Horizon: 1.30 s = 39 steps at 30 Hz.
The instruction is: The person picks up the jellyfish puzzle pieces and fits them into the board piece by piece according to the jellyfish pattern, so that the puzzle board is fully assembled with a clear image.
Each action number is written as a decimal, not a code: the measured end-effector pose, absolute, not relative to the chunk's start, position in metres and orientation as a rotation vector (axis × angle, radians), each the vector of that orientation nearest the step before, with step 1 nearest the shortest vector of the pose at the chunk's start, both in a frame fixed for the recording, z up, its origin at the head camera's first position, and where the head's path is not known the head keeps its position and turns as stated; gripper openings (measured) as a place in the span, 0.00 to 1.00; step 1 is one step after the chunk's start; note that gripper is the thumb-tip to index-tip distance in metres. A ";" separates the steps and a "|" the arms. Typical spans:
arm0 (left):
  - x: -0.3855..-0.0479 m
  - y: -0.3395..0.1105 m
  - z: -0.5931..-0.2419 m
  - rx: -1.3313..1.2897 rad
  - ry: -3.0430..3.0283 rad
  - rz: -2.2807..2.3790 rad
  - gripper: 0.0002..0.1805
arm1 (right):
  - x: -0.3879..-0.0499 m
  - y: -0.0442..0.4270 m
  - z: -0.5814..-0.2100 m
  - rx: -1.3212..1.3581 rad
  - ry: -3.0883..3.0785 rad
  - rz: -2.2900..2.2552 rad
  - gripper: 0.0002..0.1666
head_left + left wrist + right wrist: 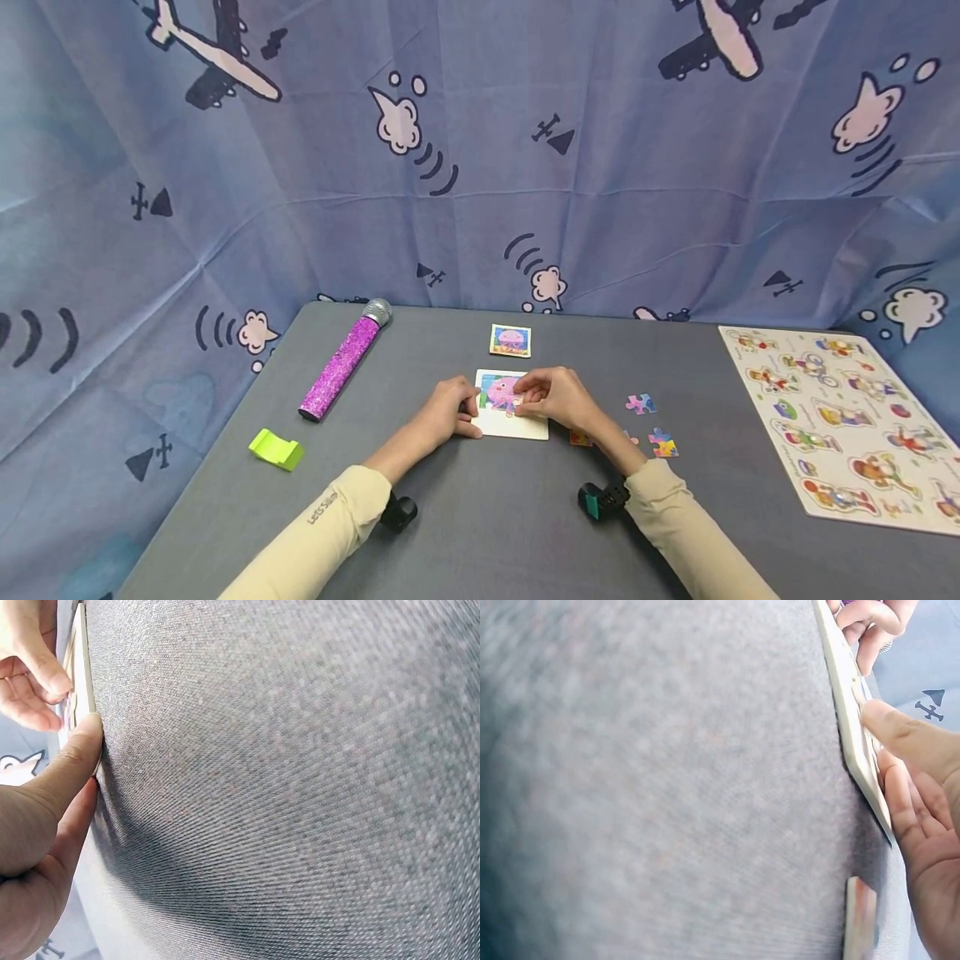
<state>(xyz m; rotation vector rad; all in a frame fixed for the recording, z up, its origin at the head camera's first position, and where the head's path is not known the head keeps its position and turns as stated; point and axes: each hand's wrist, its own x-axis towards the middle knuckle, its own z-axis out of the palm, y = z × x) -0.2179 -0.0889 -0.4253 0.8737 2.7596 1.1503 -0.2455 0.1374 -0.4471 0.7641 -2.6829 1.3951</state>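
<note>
A white puzzle board (pixel 528 428) with a pink octopus-like picture (pixel 497 392) partly filled in lies on the grey table. My left hand (pixel 448 408) holds the board's left edge, thumb at the near corner in the left wrist view. Over the board's right part, my right hand (pixel 558 398) pinches a puzzle piece at the picture, thumb and fingers close to the surface; the piece is mostly hidden. Beyond the board lies a small picture card (pixel 511 340) with a similar pink creature. Loose puzzle pieces (pixel 663 442) lie to the right, some partly behind my right forearm.
A glittery pink microphone (pixel 341 367) lies at the left, with a lime-green block (pixel 276 450) nearer me. On the right rests a large board of cartoon figures (pixel 840 417). A blue printed curtain (pixel 480 167) hangs behind the table (pixel 495 517).
</note>
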 end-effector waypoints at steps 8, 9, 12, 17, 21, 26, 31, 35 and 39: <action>-0.219 -0.090 -0.428 0.902 2.770 1.165 0.17 | -0.239 0.129 -0.446 0.744 -2.605 1.487 0.12; -0.219 -0.090 -0.428 0.901 2.767 1.172 0.17 | -0.239 0.128 -0.446 0.743 -2.607 1.482 0.11; -0.220 -0.090 -0.428 0.898 2.759 1.192 0.17 | -0.238 0.125 -0.444 0.741 -2.626 1.440 0.10; -0.220 -0.090 -0.428 0.902 2.755 1.198 0.18 | -0.240 0.126 -0.443 0.757 -2.664 1.373 0.07; -0.220 -0.089 -0.427 0.876 2.757 1.196 0.17 | -0.241 0.128 -0.442 0.781 -2.677 1.379 0.07; -0.219 -0.088 -0.429 0.864 2.761 1.169 0.17 | -0.239 0.133 -0.444 0.803 -2.628 1.582 0.10; -0.219 -0.089 -0.432 0.873 2.745 1.185 0.17 | -0.239 0.146 -0.443 0.728 -2.528 1.801 0.12; -0.221 -0.090 -0.432 0.901 2.762 1.185 0.18 | -0.241 0.161 -0.442 0.655 -2.484 1.862 0.13; -0.221 -0.091 -0.432 0.931 2.771 1.171 0.18 | -0.242 0.177 -0.442 0.605 -2.491 1.877 0.15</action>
